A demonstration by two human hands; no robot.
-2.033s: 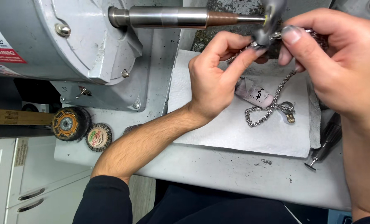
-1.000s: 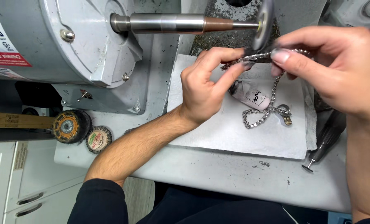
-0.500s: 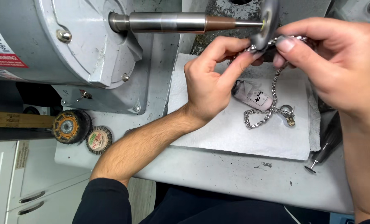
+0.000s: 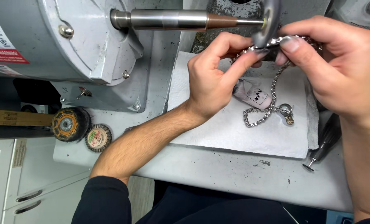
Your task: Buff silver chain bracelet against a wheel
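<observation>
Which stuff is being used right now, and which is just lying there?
In use:
left hand
right hand
chain
wheel
spindle

Lying about:
two brushes
towel
tag
rod tool

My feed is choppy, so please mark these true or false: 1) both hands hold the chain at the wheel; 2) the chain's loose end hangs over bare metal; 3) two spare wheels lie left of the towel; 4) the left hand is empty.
1) True: the left hand and right hand pinch the silver chain against the small buffing wheel.
2) False: its loose end rests on the white paper towel.
3) True: two spare wheels lie on the bench, left of the towel.
4) False: its fingers grip the chain.
</observation>
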